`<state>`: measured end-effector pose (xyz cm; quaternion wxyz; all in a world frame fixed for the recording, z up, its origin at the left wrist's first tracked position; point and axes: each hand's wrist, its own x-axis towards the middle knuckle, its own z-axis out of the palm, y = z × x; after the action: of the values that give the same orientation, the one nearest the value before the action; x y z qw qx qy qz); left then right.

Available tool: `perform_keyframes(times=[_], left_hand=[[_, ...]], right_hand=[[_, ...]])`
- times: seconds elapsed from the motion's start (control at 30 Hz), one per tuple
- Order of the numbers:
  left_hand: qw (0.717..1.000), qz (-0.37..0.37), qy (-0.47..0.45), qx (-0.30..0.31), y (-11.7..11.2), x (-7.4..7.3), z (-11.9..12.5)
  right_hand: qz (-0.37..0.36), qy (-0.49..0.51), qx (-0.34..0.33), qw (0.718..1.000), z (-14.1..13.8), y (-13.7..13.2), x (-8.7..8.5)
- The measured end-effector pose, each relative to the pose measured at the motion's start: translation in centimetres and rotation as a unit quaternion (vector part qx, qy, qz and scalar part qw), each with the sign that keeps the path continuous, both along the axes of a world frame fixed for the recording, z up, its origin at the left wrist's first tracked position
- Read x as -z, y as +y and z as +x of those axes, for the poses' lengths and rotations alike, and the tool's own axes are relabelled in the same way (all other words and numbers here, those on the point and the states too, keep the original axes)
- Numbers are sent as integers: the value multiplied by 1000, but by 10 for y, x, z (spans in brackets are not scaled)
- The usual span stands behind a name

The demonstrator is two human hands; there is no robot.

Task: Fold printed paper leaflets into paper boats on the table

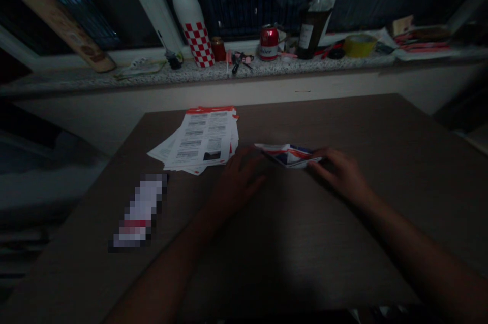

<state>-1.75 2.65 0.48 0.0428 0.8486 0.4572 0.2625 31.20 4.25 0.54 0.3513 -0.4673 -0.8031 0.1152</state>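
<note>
A paper boat (287,155), folded from printed white, blue and orange paper, is at the middle of the table. My right hand (341,174) pinches its right end between thumb and fingers. Just short of its left end, my left hand (238,182) hovers low over the table with fingers apart and nothing in it. Beyond my left hand lies a loose stack of printed sheets (202,136) with orange top edges.
A pixelated phone-like object (141,212) lies at the table's left. Along the stone windowsill (152,77) stand a checkered white bottle (192,14), a red can (269,43), a dark bottle (310,34), a yellow tape roll (359,45) and small clutter. The brown table (343,263) ends below the sill.
</note>
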Motion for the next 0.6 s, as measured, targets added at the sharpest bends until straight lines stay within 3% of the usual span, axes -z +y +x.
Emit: perform_keyframes(times=[0.17,0.3,0.6], left_hand=[[999,-38,30,9,4,8,-4],[996,-68,45,32,5,14,-5],[993,-88,71,40,5,12,-4]], right_hand=[[23,8,146,989,25,18,7],[29,6,216,976,45,33,11],[37,-29,245,968,61,41,17]])
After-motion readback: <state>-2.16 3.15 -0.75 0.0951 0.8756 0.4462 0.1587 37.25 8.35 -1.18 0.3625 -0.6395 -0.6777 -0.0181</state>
